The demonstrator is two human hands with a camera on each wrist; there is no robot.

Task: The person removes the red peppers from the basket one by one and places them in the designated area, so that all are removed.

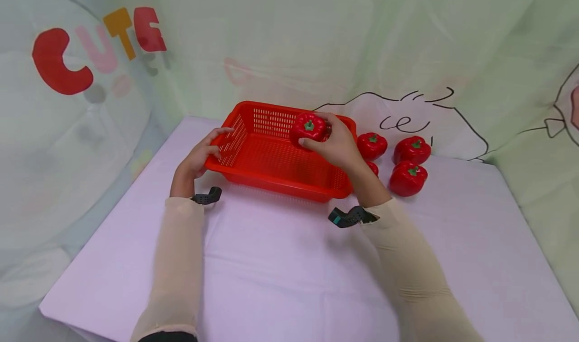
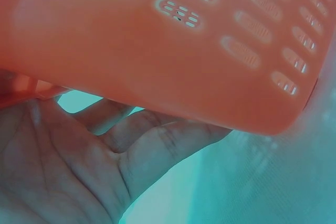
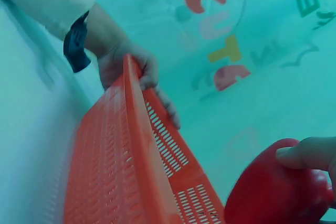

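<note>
My left hand (image 1: pixel 199 153) grips the left end of a red plastic basket (image 1: pixel 271 180), fingers over the rim. In the left wrist view, the fingers and palm (image 2: pixel 68 156) lie under the basket's slotted wall (image 2: pixel 126 61). My right hand (image 1: pixel 338 143) holds a red bell pepper (image 1: pixel 307 126) with a green stem over the basket's right half. The right wrist view shows the thumb (image 3: pixel 307 153) pressed on this pepper (image 3: pixel 275 187), beside the basket's rim. The basket's visible floor is bare; the right forearm hides part of its right end.
Several more red bell peppers stand right of the basket: one by its back corner (image 1: pixel 372 146), one farther right (image 1: pixel 412 150), one in front of that (image 1: pixel 408 179), and one (image 1: pixel 373 168) partly behind my right wrist. A printed curtain (image 1: pixel 280 45) hangs behind the lilac-covered table (image 1: pixel 271 261).
</note>
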